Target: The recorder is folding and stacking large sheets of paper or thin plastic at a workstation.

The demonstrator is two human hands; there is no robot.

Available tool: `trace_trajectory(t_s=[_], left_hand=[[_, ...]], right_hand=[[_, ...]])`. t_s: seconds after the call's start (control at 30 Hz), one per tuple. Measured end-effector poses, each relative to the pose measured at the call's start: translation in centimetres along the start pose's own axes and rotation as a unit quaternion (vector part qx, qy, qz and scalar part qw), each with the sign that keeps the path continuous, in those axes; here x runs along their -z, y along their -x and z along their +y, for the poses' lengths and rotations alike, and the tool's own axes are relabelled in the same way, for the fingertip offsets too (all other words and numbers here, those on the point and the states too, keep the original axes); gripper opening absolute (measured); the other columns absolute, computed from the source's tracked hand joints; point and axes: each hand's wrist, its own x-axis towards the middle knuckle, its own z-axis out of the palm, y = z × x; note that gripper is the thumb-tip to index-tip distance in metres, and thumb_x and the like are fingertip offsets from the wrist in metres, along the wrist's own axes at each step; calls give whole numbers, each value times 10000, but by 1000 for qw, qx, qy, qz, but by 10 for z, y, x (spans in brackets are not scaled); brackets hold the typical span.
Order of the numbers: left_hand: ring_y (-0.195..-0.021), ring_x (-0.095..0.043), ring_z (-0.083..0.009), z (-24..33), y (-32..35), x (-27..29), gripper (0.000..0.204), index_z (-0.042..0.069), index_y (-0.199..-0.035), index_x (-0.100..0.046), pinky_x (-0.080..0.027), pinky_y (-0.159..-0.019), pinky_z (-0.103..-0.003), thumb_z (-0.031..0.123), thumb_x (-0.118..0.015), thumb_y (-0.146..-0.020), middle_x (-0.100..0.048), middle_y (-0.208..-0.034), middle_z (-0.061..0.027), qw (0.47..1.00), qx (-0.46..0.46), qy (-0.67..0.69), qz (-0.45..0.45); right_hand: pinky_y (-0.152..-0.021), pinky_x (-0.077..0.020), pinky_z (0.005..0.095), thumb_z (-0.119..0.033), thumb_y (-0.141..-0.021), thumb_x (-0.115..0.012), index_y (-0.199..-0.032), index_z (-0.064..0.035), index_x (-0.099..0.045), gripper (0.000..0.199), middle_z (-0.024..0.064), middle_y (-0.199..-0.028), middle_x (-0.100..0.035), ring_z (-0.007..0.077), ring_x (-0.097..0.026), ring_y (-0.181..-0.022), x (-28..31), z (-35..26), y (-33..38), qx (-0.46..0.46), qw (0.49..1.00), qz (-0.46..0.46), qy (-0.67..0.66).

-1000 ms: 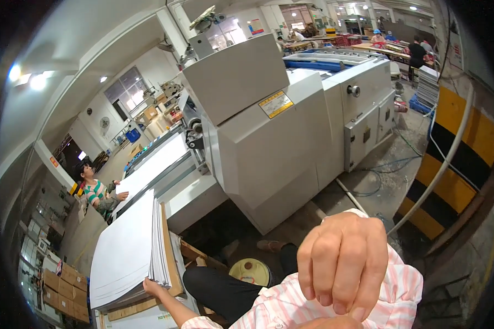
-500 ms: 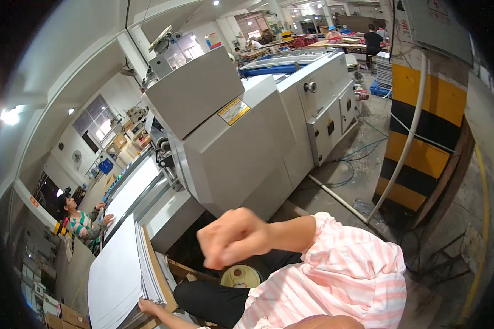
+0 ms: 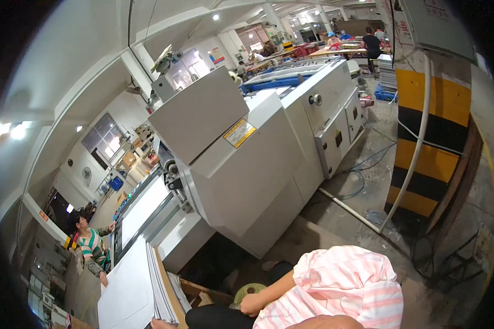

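A tall stack of large white sheets [image 3: 127, 288] leans beside me at the lower left, with a brown board [image 3: 167, 285] along its right side. My left hand [image 3: 162, 323] is at the near corner of this stack, its fingers closed on the sheet edges; the lower picture edge cuts off most of it. Low in front of my body, my right hand [image 3: 252, 304] is curled closed by my dark-trousered leg, and nothing shows in it. Just beyond it is a round yellowish-green lid or container top [image 3: 251, 289], partly covered by the hand.
A big grey machine [image 3: 241, 170] fills the middle, with a feed bed [image 3: 145, 211] carrying white sheets. Across the stack, a co-worker in a striped top [image 3: 92, 247] touches the stack and the bed. A yellow-and-black pillar [image 3: 431, 148], a pipe and floor hoses are at right.
My right hand has dropped from in front of the machine to beside my leg. The co-worker has lowered one hand to the stack's far edge. The whole view has shifted slightly.
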Motion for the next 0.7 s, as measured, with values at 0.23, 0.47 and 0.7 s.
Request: trace_trajectory(t_s=[0.23,0.47,0.7], left_hand=[[-704,-541,-368,48,12,-33,396,-86,-885,-612,-440,-658,-449,285,-490,-818,-629,-871,-249,1000,-15,-1,-9],[-716,-546,-370,79,7,-27,405,-85,-891,-611,-445,-666,-451,294,-486,-823,-627,-879,-251,999,-32,-17,3],[-729,-551,-372,103,10,-34,413,-83,-897,-611,-449,-674,-453,303,-481,-828,-626,-887,-254,999,-41,-25,0]], right_hand=[[-616,-457,467,-234,-770,-572,-904,5,-580,274,208,-821,-613,407,-572,-761,-33,20,-10,64,967,140,-202],[-596,-441,428,-218,-762,-608,-886,0,-602,251,179,-808,-617,346,-576,-728,-39,25,-1,96,960,134,-225],[-628,-445,404,-210,-792,-596,-930,-8,-607,246,161,-852,-621,310,-578,-760,-61,22,-4,106,952,105,-267]])
